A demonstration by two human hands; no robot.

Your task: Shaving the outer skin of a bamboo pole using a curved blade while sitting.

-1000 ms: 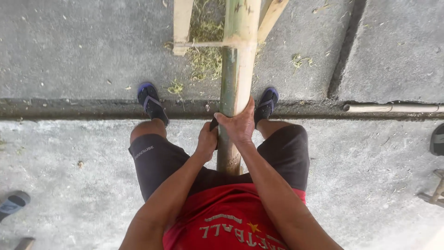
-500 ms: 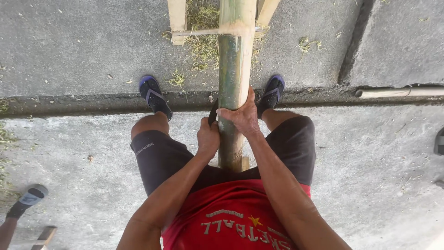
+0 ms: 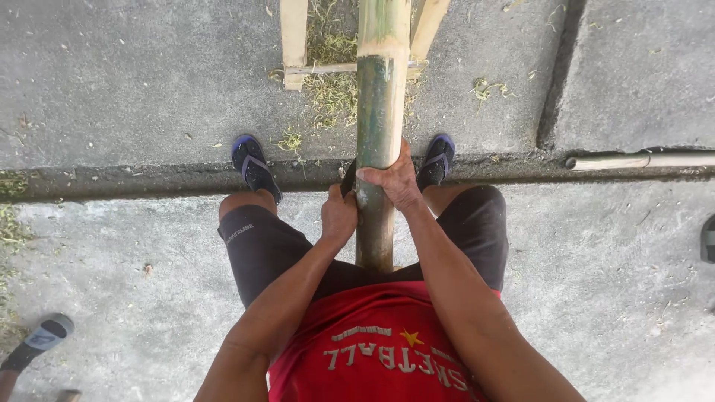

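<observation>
**Both hands gripping a bamboo pole, seen from above**

While the person stands astride it, a long green-and-tan bamboo pole (image 3: 380,112) runs from the top centre of the frame down to the middle, passing between the legs and ending just above the red printed shirt (image 3: 380,350). Right hand (image 3: 392,181) sits at frame centre, fingers wrapped across the front of the pole, closed tight on it. Left hand (image 3: 339,216) is just below and left of it, pressed against the pole's left side; fingers curl around the back, so their tips are hidden, but the grip reads closed on the pole. A small dark object (image 3: 348,177) pokes up just above the left hand beside the pole; cannot tell what it is or whether the hand holds it.

Black shorts (image 3: 261,249) cover both thighs. Blue-and-black sandals: one (image 3: 254,165) left of the pole, one (image 3: 436,159) right of it, both on the dark seam across the grey concrete ground (image 3: 134,97).

At top centre, pale wooden slats (image 3: 293,37) form a frame either side of the pole, with green shavings (image 3: 331,93) scattered under it. A pale thin pole (image 3: 640,160) lies at the right edge along the seam. Another person's sandalled foot (image 3: 45,339) shows at lower left.
</observation>
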